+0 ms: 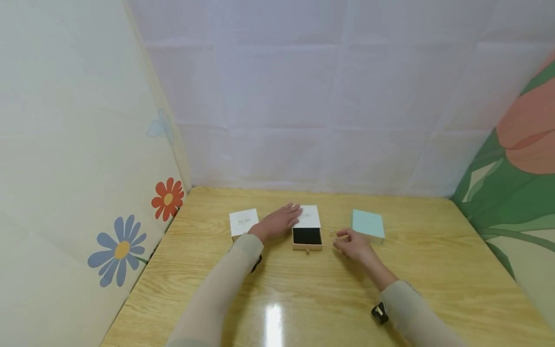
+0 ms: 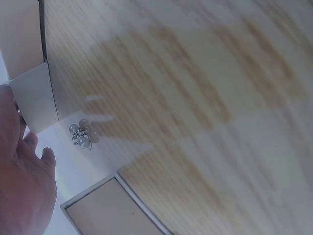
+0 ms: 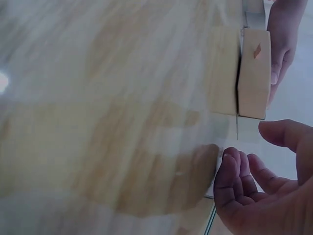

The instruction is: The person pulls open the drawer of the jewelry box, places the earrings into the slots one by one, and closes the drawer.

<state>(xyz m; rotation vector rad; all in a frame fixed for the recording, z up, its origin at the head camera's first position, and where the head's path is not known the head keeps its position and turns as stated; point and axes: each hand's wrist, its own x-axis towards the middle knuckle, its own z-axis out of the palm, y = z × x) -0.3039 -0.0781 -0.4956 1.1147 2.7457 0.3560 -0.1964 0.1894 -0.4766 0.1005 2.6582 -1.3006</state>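
Note:
My left hand [image 1: 277, 224] lies over the left side of a white slide-out box [image 1: 309, 214], fingers straight. Its drawer stands pulled out toward me, with a black lining [image 1: 307, 236] and a small pull tab [image 3: 257, 50]. My right hand [image 1: 354, 245] hovers low over the table to the right, fingers loosely bent, thumb apart, nothing visible between them. Just beyond its fingertips are tiny shiny pieces [image 1: 332, 232], too small to make out. In the left wrist view, a small pearl jewellery piece [image 2: 81, 134] lies on the table beside my left hand.
A second white box [image 1: 244, 221] with printed lettering sits at the left, partly behind my left wrist. On the right is a pale turquoise box [image 1: 367, 224], close to my right hand. The wood-grain table [image 1: 329, 299] meets a white cloth backdrop [image 1: 277, 96].

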